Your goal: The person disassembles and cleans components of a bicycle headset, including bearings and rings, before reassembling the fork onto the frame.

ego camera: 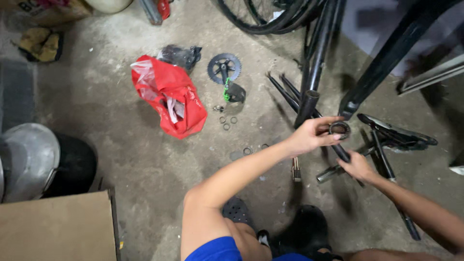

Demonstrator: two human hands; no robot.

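Two bare hands work low over a stained, grey concrete floor [135, 159] littered with bicycle parts. Far off, a black bicycle frame [316, 53] rises beside a wheel [261, 19]. To the near left sit a cardboard box [55, 227] and a metal-lidded black bin [34, 162]. A red plastic bag [169, 96] lies crumpled left of centre, with a toothed black chainring and crank [224, 68] just beyond it and several small rings [227, 121] scattered on the floor nearby. A black saddle [396, 130] lies on the right.

Smaller still is the metal ring [340, 129], round, grey and open through its middle, held just above the floor right of centre, close to the lower end of a frame tube. The left hand [309, 137] pinches it, thumb and fingertips closed on its rim. The right hand [357, 166], just nearer, has its fingers curled around a dark rod [340, 152] slanting below the ring.
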